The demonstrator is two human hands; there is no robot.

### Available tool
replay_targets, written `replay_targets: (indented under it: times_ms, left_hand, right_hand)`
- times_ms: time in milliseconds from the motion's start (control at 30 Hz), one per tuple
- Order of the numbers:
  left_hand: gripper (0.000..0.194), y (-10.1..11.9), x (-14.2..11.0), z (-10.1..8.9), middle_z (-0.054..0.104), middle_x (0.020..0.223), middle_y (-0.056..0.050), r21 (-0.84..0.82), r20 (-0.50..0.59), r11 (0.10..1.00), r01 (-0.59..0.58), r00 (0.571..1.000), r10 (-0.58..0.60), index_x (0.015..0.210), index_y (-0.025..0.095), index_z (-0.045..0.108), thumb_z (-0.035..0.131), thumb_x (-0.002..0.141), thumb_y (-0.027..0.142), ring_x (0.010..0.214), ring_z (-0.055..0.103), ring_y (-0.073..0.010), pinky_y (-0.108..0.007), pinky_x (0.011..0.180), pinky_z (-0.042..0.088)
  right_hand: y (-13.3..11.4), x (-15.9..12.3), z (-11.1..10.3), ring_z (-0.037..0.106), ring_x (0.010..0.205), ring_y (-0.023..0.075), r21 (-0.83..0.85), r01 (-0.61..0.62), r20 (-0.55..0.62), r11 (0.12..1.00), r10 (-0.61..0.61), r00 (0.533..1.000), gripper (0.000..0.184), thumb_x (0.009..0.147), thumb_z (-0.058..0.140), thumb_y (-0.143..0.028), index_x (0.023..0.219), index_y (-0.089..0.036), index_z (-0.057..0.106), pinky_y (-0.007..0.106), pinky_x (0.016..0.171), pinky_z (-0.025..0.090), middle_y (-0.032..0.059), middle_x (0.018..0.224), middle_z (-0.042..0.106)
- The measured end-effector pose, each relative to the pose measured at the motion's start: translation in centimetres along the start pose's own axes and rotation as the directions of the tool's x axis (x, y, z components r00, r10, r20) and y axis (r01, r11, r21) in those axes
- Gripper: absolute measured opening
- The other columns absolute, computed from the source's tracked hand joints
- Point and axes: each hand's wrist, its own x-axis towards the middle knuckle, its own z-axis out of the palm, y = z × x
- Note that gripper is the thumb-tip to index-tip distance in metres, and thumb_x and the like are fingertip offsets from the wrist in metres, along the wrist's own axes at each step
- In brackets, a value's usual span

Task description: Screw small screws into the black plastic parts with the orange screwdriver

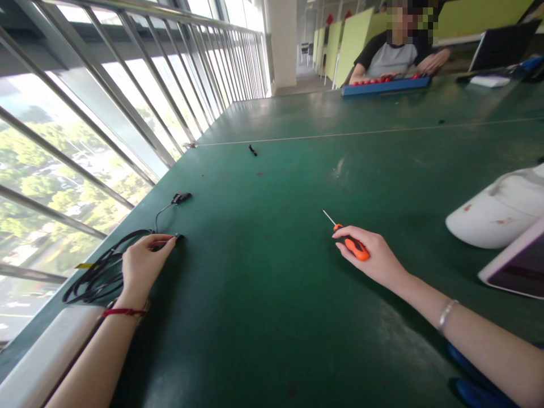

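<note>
My right hand (365, 249) is closed round an orange and black screwdriver (357, 248), its thin metal shaft pointing away to the upper left, just over the green table. At the left edge, my left hand (148, 255) pinches a small black cable plug (180, 238) between thumb and fingers; its exact shape is partly hidden. Beside that hand lies a coiled black cable (96, 277) with a yellow tag. A black connector (182, 198) on a thin lead rests just beyond my left fingers.
A small black piece (253, 150) lies farther up the green table (255, 317). White objects (497, 212) stand at the right, and a pale box (51, 357) sits under my left forearm. Metal railing (140, 73) lines the left side. Across the table, a person sits behind a blue tray (386, 86).
</note>
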Motion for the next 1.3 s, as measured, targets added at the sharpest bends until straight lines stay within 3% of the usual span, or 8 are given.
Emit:
replay_targets:
  times_ms: [1300]
  left_hand:
    - [0.034,0.23,-0.50,-0.17,0.068,0.085,0.000,-0.038,0.041,0.999,0.004,0.999,-0.003,0.093,0.019,0.070,0.061,0.072,0.043,0.081,0.061,-0.0177,-0.024,0.073,0.042]
  right_hand:
    - [-0.06,-0.30,0.06,0.064,0.078,0.0152,-0.034,-0.047,0.019,0.998,0.048,0.999,0.015,0.078,0.055,-0.022,0.092,-0.021,0.061,0.029,0.073,0.049,0.0022,0.093,0.068]
